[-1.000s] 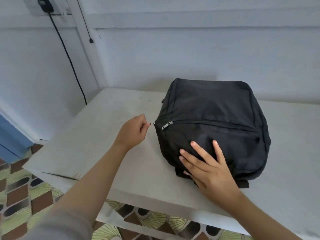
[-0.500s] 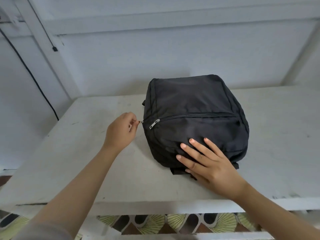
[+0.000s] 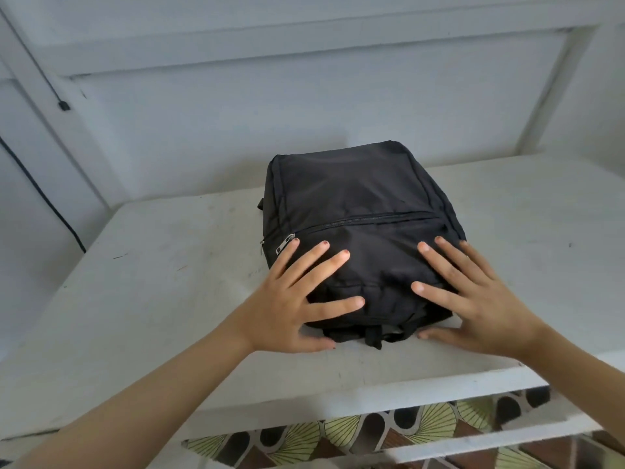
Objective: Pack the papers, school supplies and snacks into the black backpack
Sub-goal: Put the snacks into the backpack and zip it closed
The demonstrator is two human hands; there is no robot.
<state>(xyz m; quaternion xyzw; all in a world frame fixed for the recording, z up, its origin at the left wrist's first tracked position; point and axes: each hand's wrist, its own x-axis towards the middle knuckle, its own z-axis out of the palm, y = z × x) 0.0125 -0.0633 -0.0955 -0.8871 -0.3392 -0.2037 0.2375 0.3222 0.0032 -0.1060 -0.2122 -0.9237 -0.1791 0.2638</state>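
While your left hand (image 3: 291, 299) and right hand (image 3: 473, 299) press flat, fingers spread and apart, the black backpack (image 3: 355, 198) lies zipped beneath them.
Your thumbs touch the white table (image 3: 152, 282) at the bag's near end, close to the front edge; tabletop stretches wide to both sides, wall behind, patterned floor tiles (image 3: 304, 434) below.

We find the backpack (image 3: 355, 198) lying flat on the table (image 3: 162, 286), toward its far side, with the wall (image 3: 304, 106) behind it. Our left hand (image 3: 291, 302) rests on the backpack's near left part, just beside the zipper pull (image 3: 285, 244), and our right hand (image 3: 473, 299) on its near right part, each thumb touching the table in front. A cable (image 3: 37, 187) runs down the wall left of the table.
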